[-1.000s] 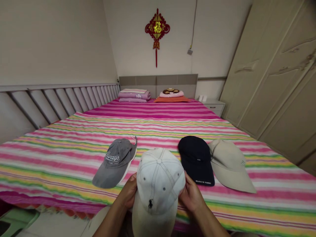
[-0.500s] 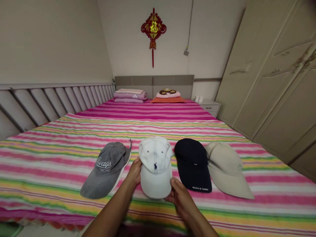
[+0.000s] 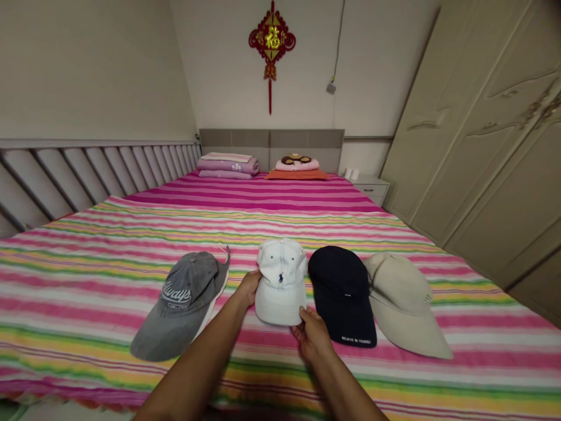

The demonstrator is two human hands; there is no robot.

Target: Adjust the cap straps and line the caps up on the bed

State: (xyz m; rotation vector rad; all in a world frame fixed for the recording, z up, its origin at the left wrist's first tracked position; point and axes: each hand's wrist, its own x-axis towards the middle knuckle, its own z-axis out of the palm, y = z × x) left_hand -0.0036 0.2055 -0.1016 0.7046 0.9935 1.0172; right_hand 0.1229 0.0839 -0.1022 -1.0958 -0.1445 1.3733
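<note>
Between my hands is a white baseball cap (image 3: pixel 281 298) with a small dark blue emblem, its brim toward me. My left hand (image 3: pixel 249 287) grips the left side of its crown, fingertips partly hidden behind it. My right hand (image 3: pixel 312 334) pinches the right front edge of the brim, thumb on top. To the left lies a grey cap (image 3: pixel 186 295) with white lettering, brim pointing down-left. Just right of the white cap is a black cap (image 3: pixel 339 286) with small lettering on its brim edge. A beige cap (image 3: pixel 401 292) lies against the black one's right side.
The caps lie on a striped bedspread (image 3: pixel 144 242). Folded purple bedding (image 3: pixel 228 166) and a pink and orange stack (image 3: pixel 298 169) sit by the headboard (image 3: pixel 302 140). A slatted rail (image 3: pixel 100 169) runs along the left, and a wardrobe (image 3: pixel 486 146) stands right.
The white cap has moved away from me and slightly right, closer to the black cap. Both my hands have moved with it. The other caps stay in place; the view shifts slightly.
</note>
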